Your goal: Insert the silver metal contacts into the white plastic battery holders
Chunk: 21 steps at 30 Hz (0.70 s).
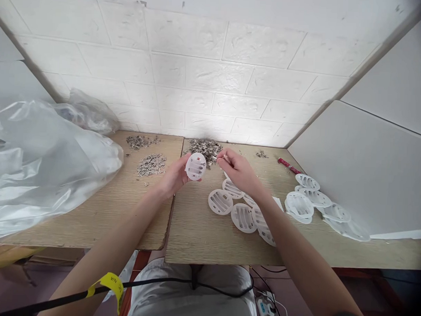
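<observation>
My left hand [178, 175] grips the edge of a round white plastic piece [196, 166], its slotted face with small metal parts and a red spot turned toward me. To its right, my right hand [238, 169] pinches a small metal piece [214, 158] between thumb and fingers. Just behind both hands lies a heap of metal parts [206, 147] against the wall. Several similar round pieces [220, 202] lie on the table below my right hand and forearm, which partly hides some of them.
Left on the wooden table [194, 231] are two spreads of small metal parts [151, 165] and a large clear plastic bag [51, 157]. At right are a red tool [289, 166], a tiny metal pile [261, 154] and overlapping white discs [299, 205]. A black cable crosses my lap.
</observation>
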### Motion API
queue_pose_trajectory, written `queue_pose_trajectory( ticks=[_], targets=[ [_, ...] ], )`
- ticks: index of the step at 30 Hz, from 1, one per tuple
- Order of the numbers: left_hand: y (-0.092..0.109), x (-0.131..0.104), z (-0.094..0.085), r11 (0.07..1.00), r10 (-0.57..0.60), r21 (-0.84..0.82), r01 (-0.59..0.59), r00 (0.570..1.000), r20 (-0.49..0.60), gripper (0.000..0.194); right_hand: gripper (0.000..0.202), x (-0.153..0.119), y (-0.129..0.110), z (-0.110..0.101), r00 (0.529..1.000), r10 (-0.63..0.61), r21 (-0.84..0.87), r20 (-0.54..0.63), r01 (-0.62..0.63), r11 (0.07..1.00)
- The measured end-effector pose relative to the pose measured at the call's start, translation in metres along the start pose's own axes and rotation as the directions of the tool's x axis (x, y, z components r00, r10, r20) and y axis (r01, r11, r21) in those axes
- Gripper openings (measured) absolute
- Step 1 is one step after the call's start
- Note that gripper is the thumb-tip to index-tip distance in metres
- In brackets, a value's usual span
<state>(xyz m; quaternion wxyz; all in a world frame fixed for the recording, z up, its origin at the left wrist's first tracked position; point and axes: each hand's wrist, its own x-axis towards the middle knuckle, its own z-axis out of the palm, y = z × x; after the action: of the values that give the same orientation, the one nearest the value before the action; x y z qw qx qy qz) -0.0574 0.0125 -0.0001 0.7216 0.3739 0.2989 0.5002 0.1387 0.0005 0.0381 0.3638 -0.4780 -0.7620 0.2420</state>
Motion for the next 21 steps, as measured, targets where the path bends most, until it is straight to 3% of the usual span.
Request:
queue_pose_trajectory(
  ticks=[3, 10, 21],
  targets=[
    [-0.001, 0.000, 0.001, 1.000, 0.012, 0.012, -0.012, 1.000, -0.013, 0.029, 0.024, -0.005, 0.003, 0.009, 1.000, -0.021, -0.095, 0.023, 0.023, 0.995],
    [-0.003, 0.001, 0.001, 0.999, 0.016, 0.029, -0.016, 1.000, -0.013, 0.032, 0.028, -0.010, 0.020, 0.022, 0.964, -0.263, -0.371, -0.038, 0.231, 0.900],
    [-0.004, -0.002, 0.002, 0.998, 0.024, 0.051, -0.027, 0.998, 0.058, 0.036, 0.028, -0.011, 0.024, 0.024, 0.946, -0.324, -0.387, -0.025, 0.290, 0.875]
  ],
)
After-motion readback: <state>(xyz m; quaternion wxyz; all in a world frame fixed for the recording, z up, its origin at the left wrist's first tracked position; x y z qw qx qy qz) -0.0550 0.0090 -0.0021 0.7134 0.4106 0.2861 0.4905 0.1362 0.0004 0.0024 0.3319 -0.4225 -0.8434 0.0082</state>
